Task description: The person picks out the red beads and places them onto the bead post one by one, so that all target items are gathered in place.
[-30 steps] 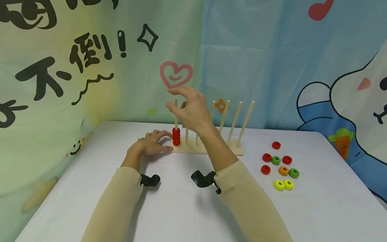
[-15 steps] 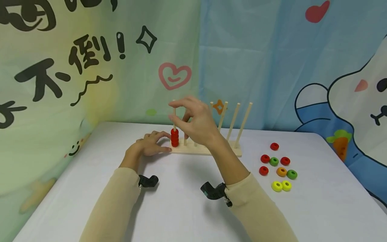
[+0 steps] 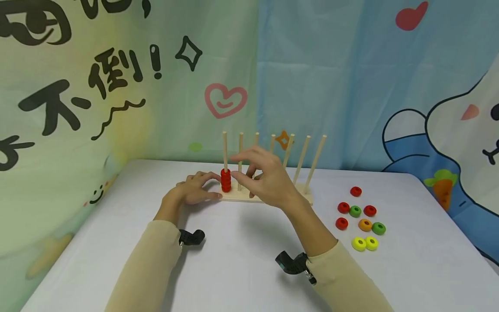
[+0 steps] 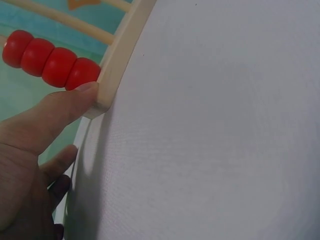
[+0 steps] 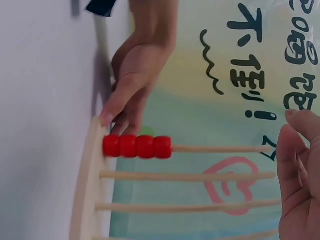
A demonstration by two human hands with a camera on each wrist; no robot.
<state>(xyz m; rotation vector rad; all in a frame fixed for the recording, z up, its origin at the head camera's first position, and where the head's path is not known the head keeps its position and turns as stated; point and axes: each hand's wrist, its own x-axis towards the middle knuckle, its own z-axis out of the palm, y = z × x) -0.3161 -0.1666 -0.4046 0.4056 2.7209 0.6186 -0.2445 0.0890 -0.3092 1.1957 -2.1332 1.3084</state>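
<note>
**Four threaded, nine loose**

By the counts, this looks like an early stage. On the desk [image 3: 234,255], the wooden peg rack [image 3: 241,197] has seven pegs; the one at its nine o'clock end carries four stacked red beads [image 3: 225,181], and no beads show on the others. Between three and four o'clock from the rack lie the unthreaded ones: four loose red beads [image 3: 369,213], two green beads [image 3: 355,213], one orange bead [image 3: 365,229] and two yellow beads [image 3: 358,247].

The left hand [image 3: 195,188], at nine o'clock, grips the rack's end, thumb at the front corner. The right hand [image 3: 273,178], at three o'clock from the stack, has thumb and index finger parted in a loose curve, with nothing visible between them.

Only the head view shows the loose beads. The left wrist view shows the thumb tip touching the base right by the lowest bead. The right wrist view shows the second and third pegs bare to the base, partly masked from the head camera.
</note>
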